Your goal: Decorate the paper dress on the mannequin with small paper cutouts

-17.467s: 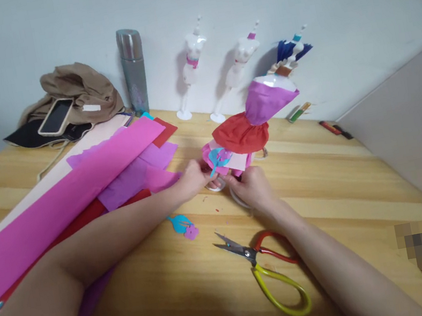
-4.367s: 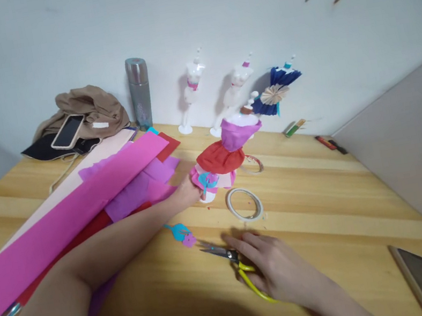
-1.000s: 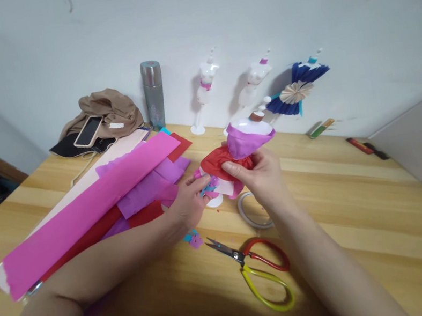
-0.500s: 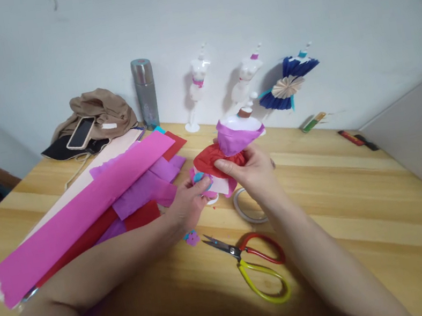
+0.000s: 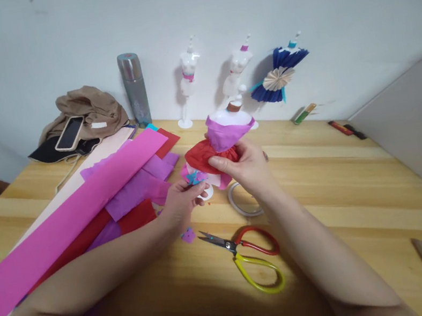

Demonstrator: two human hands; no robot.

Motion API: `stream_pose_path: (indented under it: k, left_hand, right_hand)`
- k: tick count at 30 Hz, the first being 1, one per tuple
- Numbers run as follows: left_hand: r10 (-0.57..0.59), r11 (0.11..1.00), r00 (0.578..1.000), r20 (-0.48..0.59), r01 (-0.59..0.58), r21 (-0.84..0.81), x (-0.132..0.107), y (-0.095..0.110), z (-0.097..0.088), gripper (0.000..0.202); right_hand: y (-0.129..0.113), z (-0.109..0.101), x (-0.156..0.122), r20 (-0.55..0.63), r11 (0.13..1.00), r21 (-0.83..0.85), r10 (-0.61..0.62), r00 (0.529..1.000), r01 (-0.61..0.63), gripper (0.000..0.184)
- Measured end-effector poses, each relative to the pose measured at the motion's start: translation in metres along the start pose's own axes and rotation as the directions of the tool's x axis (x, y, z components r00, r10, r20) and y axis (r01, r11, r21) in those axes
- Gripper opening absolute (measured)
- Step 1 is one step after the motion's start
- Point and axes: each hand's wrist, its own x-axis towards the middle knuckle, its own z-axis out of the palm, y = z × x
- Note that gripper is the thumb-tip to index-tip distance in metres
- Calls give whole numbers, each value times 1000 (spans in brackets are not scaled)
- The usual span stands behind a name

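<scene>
Right hand's (image 5: 252,170) fingers closed on red gathered-paper skirt (image 5: 199,154); left hand's (image 5: 178,202) pinch blue-and-purple paper flower (image 5: 193,177), skirt's 8 o'clock.

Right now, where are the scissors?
In the head view, the scissors lie on the table left of your right forearm, nearer you than the tape roll, blades toward a small purple flower.

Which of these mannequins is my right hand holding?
Your right hand holds the front mannequin, in purple top and red skirt; the other three stand by the wall.
</scene>
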Motion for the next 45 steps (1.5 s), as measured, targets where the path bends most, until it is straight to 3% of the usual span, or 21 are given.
stream_pose_path:
  k: [8, 13, 18, 20, 22, 25, 27, 31, 36, 39, 42, 45]
  left_hand:
    - [-20, 995, 999, 36, 16, 103, -2, 2, 2, 34]
    - [-40, 992, 999, 10, 38, 124, -12, 5, 2, 35]
    - [-46, 986, 999, 4, 45, 161, -21, 7, 2, 35]
    - [-57, 981, 998, -4, 57, 185, -24, 7, 0, 36]
    - [-86, 974, 996, 16, 81, 210, -28, 7, -1, 34]
    - [-129, 958, 989, 78, 104, 266, -35, 7, -3, 37]
    - [-128, 951, 986, 106, 92, 297, -38, 6, -4, 40]
    - [-125, 919, 976, 179, 46, 391, -41, 1, -1, 44]
    - [-155, 828, 958, 242, -8, 560, -41, -7, 7, 65]
    - [-39, 807, 968, 247, -115, 580, -43, -12, 11, 58]
    - [49, 759, 959, 280, -218, 613, -48, -14, 13, 47]
    - [57, 680, 942, 331, -279, 678, -52, -12, 14, 42]
  right_hand:
    - [0, -5, 0, 6, 998, -7, -55, 998, 55, 47]
    - [2, -14, 0, 113, 993, 36, -112, 987, 108, 59]
    - [-6, -29, 0, 116, 977, 214, -27, 993, 2, 71]
    - [-7, -38, -4, 87, 972, 221, 65, 994, -83, 74]
    - [-5, -47, -12, 0, 966, 218, 140, 990, -136, 66]
    - [4, -60, -30, -140, 977, 160, 164, 977, -141, 44]
    - [11, -69, -44, -151, 982, 110, 166, 974, -151, 45]
    - [22, -86, -68, -38, 979, -78, 184, 982, -186, 51]
    - [31, -99, -81, 126, 937, -300, 224, 966, -179, 17]
    - [35, -100, -82, 226, 915, -377, 242, 944, -145, 6]
    - [39, -100, -83, 306, 887, -459, 211, 928, -50, 5]
    - [40, -98, -83, 402, 812, -573, 157, 902, 114, 13]
